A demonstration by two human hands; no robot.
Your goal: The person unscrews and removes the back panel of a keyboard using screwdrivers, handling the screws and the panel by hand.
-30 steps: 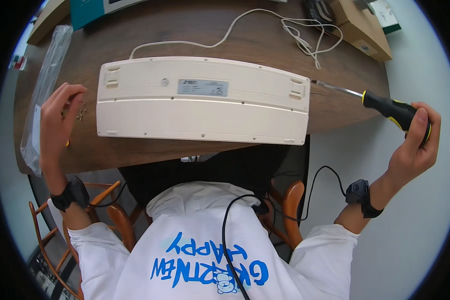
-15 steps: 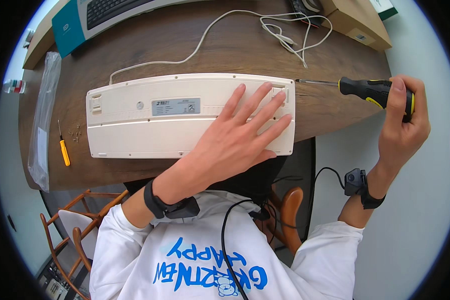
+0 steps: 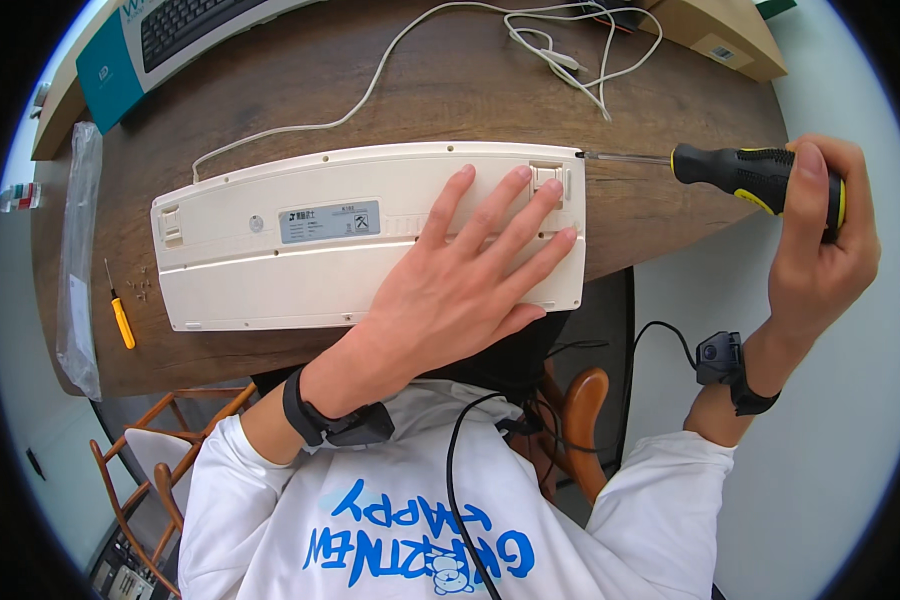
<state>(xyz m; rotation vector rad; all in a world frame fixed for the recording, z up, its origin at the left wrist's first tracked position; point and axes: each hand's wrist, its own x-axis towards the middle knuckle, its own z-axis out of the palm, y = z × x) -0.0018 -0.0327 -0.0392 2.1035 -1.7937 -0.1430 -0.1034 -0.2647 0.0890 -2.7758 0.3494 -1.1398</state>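
Observation:
A white keyboard [image 3: 230, 285] lies face down on the desk, its label and a row of screw holes showing along the edges. My left hand [image 3: 460, 260] rests flat on its right part, fingers spread. Out to the right, my right hand [image 3: 822, 240] is wrapped round the black and yellow handle of a screwdriver [image 3: 715, 170]. The shaft points left, and its tip meets the keyboard's far right corner. Whether the tip goes into the gap in the casing I cannot tell.
Small screws [image 3: 140, 285] lie beside a little yellow screwdriver [image 3: 121, 320] on the left. A clear plastic sleeve [image 3: 78, 270] is at the desk's left edge. The white cable [image 3: 370, 95] loops across the back, near a keyboard box [image 3: 110, 75] and a cardboard box [image 3: 715, 35].
The large screwdriver's tip has moved from just right of the keyboard's corner onto that corner. My left hand stays flat on the keyboard. The whole view has turned slightly.

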